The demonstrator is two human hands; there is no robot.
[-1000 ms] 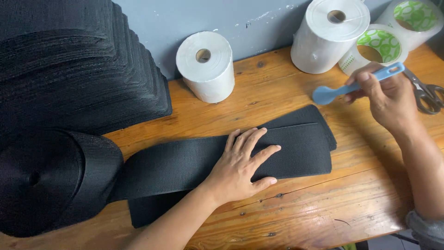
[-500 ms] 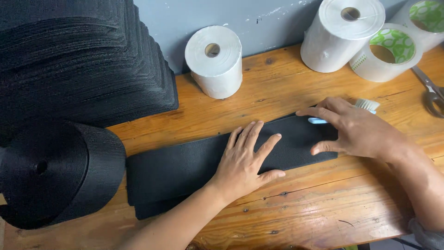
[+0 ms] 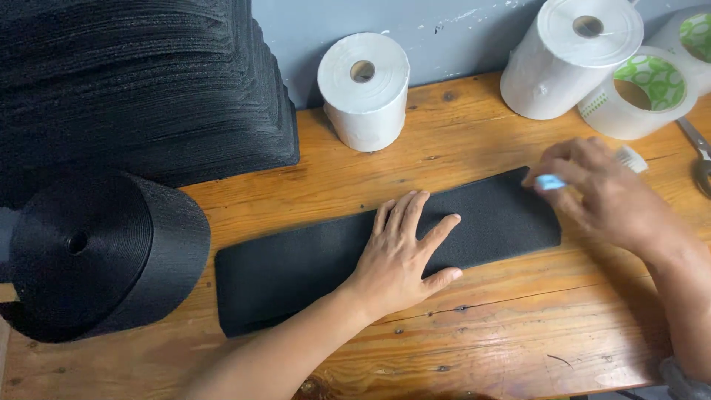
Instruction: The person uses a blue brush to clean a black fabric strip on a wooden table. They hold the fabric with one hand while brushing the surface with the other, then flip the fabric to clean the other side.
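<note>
A long strip of black fabric (image 3: 311, 259) lies flat across the wooden table (image 3: 481, 326). My left hand (image 3: 404, 255) presses down on its middle, palm flat and fingers spread. My right hand (image 3: 603, 196) is at the strip's right end, closed around a blue-handled brush (image 3: 552, 181) whose white bristle end (image 3: 632, 158) sticks out past my fingers. The brush is partly hidden by my hand and looks blurred.
A big roll of black webbing (image 3: 96, 255) lies at the left, with a tall stack of black strips (image 3: 141, 81) behind it. White paper rolls (image 3: 364, 89) (image 3: 574, 55), tape rolls (image 3: 641, 92) and scissors (image 3: 700, 152) stand along the grey wall.
My right hand has brought the blue brush down from the right onto the strip's right end. The folded strip now lies flat in one layer. My left hand has stayed pressed on it.
</note>
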